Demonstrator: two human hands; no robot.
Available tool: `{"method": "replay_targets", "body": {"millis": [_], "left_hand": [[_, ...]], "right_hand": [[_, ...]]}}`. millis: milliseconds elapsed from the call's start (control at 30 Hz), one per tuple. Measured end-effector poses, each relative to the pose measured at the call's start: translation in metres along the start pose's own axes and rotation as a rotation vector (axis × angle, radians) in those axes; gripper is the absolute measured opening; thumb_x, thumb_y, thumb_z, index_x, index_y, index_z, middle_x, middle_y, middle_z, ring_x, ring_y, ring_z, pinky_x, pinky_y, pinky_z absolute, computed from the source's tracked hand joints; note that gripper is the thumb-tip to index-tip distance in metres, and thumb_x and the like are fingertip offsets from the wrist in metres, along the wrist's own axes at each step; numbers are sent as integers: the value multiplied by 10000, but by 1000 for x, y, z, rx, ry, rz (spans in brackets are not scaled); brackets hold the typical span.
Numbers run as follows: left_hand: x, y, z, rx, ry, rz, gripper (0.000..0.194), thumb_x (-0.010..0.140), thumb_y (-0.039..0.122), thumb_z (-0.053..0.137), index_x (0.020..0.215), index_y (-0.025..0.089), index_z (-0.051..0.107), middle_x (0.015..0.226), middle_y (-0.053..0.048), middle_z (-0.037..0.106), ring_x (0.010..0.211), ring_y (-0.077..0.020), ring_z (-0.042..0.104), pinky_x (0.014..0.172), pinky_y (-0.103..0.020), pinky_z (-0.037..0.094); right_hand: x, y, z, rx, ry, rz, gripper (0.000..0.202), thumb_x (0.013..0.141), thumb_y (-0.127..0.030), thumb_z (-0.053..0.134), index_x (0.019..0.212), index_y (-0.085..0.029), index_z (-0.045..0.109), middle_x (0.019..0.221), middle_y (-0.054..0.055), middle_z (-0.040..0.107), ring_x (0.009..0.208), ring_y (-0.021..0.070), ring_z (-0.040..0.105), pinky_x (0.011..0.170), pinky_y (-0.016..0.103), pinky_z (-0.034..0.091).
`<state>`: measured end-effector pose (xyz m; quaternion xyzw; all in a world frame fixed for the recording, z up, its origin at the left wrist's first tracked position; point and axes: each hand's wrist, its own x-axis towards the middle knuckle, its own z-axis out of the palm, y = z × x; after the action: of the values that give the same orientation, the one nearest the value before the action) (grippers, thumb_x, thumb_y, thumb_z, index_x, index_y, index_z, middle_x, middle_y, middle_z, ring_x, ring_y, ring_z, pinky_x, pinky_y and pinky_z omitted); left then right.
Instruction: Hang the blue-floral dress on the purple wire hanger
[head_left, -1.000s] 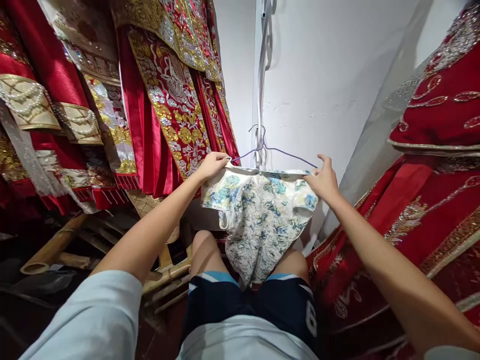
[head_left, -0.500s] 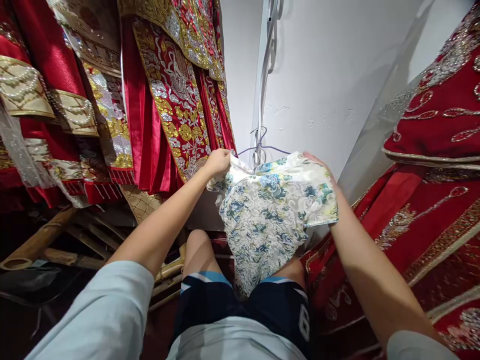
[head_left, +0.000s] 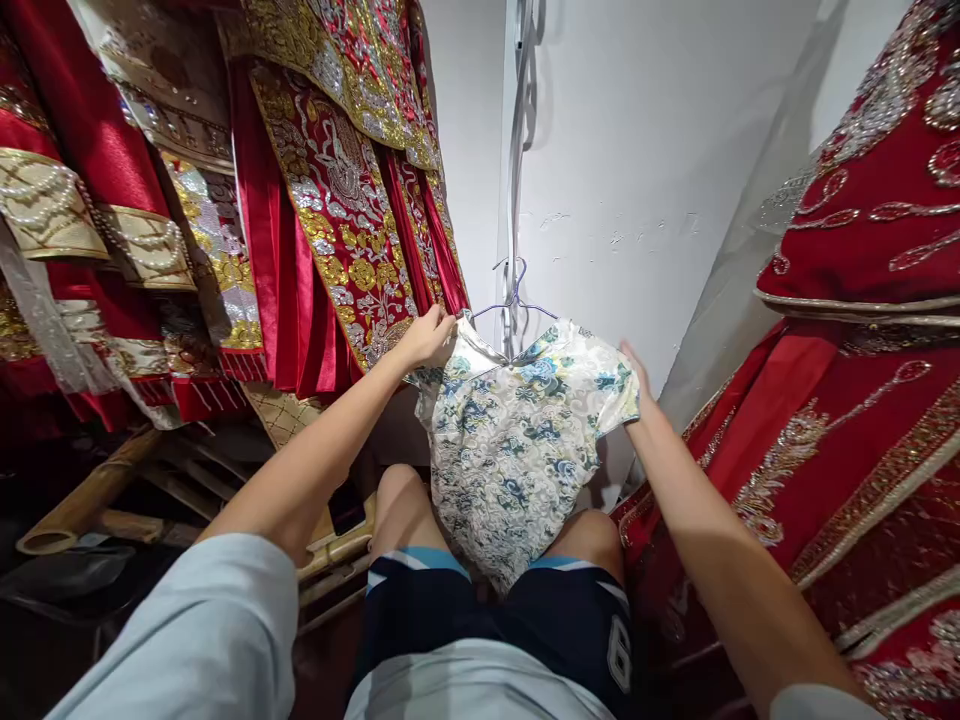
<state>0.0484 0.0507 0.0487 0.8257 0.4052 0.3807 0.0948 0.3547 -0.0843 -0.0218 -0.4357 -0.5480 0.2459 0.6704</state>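
A white floral top [head_left: 517, 440] with blue and green print hangs from a thin purple hanger [head_left: 516, 300], its lower end between my knees. My left hand [head_left: 433, 338] pinches the shoulder on the left side, close to the neckline. At the opposite sleeve is my right hand [head_left: 636, 372], partly hidden behind the cloth; its fingers are mostly out of sight. The hanger's hook is at a pale vertical strip [head_left: 514, 170] on the wall.
Red garments with gold and silver embroidery [head_left: 349, 210] hang at the left. More beaded red clothing [head_left: 847, 400] fills the right side. Bamboo poles [head_left: 97, 490] lie low at the left, with a white wall [head_left: 630, 130] ahead.
The top now hangs straighter and flatter, with both hanger arms level. My right hand has moved left and slightly down, out to the sleeve's edge. My left hand stays at the shoulder.
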Motion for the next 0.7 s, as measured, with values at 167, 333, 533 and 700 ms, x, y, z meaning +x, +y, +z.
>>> {"method": "replay_targets", "body": {"millis": [167, 333, 533, 700], "left_hand": [[-20, -28, -10, 183, -8, -28, 388, 877, 571, 496, 763, 200, 502, 815, -112, 633, 739, -257, 556, 681, -327, 387], [-1, -2, -9, 203, 127, -38, 280, 873, 452, 520, 758, 197, 534, 801, -127, 630, 782, -287, 567, 729, -354, 401], [7, 50, -12, 142, 150, 92, 460, 959, 540, 389, 1026, 151, 625, 1073, -166, 644, 1040, -328, 543, 947, -456, 390], [-32, 58, 6, 178, -63, 500, 762, 853, 660, 544, 1452, 213, 394, 1452, -173, 452, 1358, -382, 350, 1145, -577, 157]], "right_hand": [[-24, -14, -15, 113, 111, 125, 459, 704, -666, 695, 739, -214, 619, 615, 42, 656, 721, 264, 697, 663, 358, 574], [-8, -33, -8, 248, 352, -12, 214, 646, -363, 711, 745, -207, 602, 637, 12, 625, 680, 233, 680, 667, 353, 592], [-1, -66, -41, 376, 451, 109, 91, 649, -188, 504, 710, -210, 569, 696, 74, 631, 808, 267, 697, 787, 448, 607], [-54, -88, -36, 409, 563, 79, 131, 639, -173, 532, 736, -227, 601, 820, 73, 679, 865, 265, 698, 776, 431, 627]]}}
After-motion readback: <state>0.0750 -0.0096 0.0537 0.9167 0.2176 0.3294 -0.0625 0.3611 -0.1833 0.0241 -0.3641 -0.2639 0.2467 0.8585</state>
